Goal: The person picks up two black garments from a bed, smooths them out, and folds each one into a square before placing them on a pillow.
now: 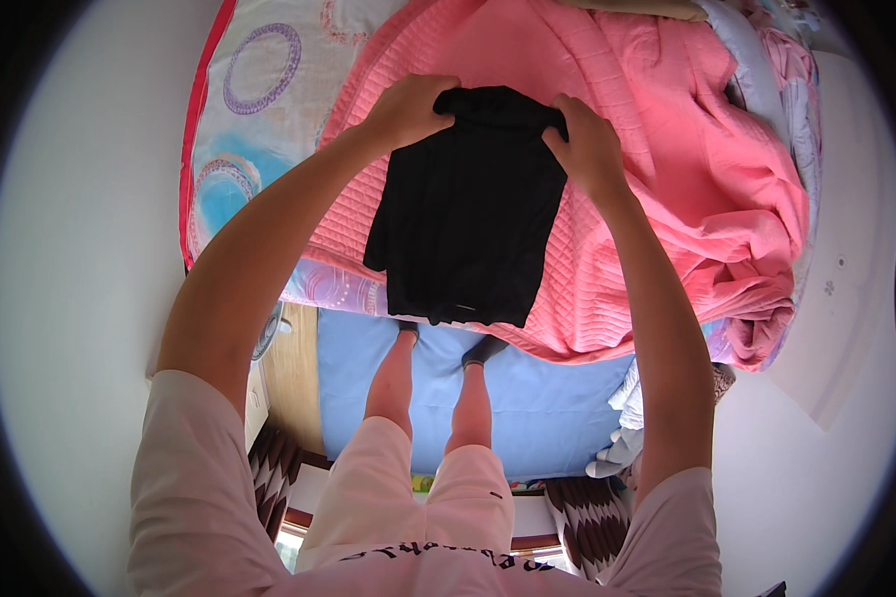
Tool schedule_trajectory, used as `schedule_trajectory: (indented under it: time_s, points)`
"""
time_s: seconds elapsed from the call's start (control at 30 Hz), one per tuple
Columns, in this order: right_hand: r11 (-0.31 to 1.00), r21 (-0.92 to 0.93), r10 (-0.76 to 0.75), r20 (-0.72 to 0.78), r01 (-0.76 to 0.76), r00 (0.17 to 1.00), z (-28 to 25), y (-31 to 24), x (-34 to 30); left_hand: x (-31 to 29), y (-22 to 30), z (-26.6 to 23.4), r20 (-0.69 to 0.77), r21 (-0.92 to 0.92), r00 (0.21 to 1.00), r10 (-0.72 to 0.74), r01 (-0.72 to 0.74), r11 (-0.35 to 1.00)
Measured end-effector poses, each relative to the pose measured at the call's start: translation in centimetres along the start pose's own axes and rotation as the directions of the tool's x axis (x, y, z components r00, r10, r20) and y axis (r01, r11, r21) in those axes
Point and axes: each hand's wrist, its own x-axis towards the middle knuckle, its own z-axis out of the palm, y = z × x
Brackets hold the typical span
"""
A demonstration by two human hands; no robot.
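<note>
A black garment (473, 209) hangs spread out between my two hands, its upper edge bunched and its lower edge toward me. Whether it is a shirt or shorts I cannot tell. My left hand (414, 109) is closed on its upper left corner, thumb toward the inside. At the upper right corner, my right hand (589, 147) pinches the cloth between thumb and fingers. A loose flap sticks out along the garment's left side, and a small light mark shows near its bottom edge. Behind it lies a rumpled pink quilt (667, 149).
The quilt covers much of a bed with a patterned sheet (309, 99) edged in red. Below the bed's near edge is a blue mat (558, 398), where my feet are. Crumpled light cloth (622, 428) lies at its right. White walls (80, 249) flank both sides.
</note>
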Motion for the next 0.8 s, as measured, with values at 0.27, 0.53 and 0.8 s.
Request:
schedule_trajectory:
  time_s: [0.27,0.53,0.8]
  points:
    - [0.988,-0.024,-0.152,0.018,0.152,0.988,0.3,-4.0,-11.6,-10.1,4.4,0.9,0.041,0.015,0.972,0.233,-0.234,0.972]
    - [0.988,0.103,-0.122,0.022,0.119,0.992,2.7,-6.4,-23.8,-20.4,7.8,5.6,0.150,0.007,0.946,0.288,-0.292,0.956]
    - [0.999,-0.038,-0.009,0.284,0.021,0.959,7.0,-7.1,-30.6,-26.7,9.2,10.3,0.244,0.122,0.962,0.124,-0.158,0.980]
